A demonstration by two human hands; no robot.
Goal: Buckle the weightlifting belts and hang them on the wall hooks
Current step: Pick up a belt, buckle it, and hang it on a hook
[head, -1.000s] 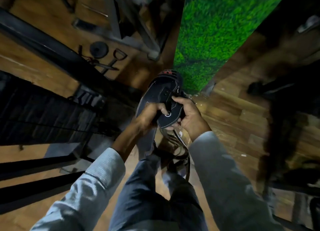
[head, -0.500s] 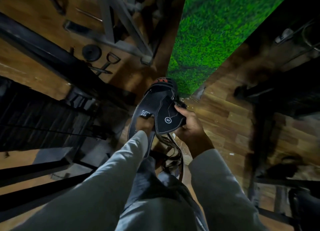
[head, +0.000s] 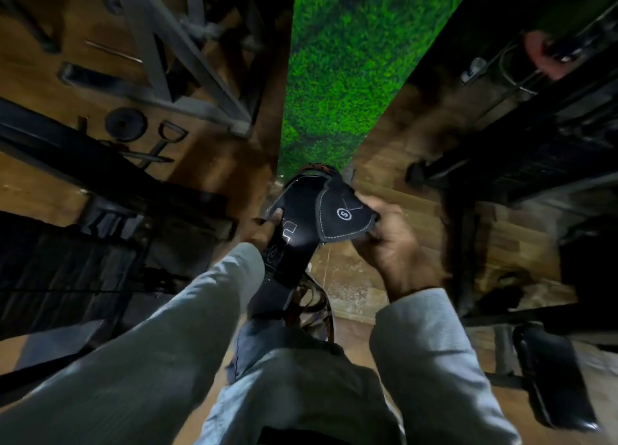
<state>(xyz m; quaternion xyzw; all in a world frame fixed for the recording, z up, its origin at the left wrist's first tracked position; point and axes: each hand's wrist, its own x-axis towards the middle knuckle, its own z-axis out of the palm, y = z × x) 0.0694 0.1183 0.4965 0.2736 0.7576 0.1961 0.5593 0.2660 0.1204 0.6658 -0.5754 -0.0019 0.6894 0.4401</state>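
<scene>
Gripping 1 black belt [head: 294, 230] in 2 hands above a wooden floor [head: 418, 217], in front of the knees. Left hand [head: 266, 225] closed on the belt's left edge, mostly hidden behind a grey sleeve [head: 187, 311]. Right hand [head: 391, 240] clamped on the stitched end flap [head: 344, 215], marked with a circled S. Hands apart, belt stretched between them. Looped straps [head: 314, 302] dangling beneath, details blurred. Green turf strip [head: 351, 60] beyond the belt; round weight plate [head: 125, 123] lying on the floor at far left.
</scene>
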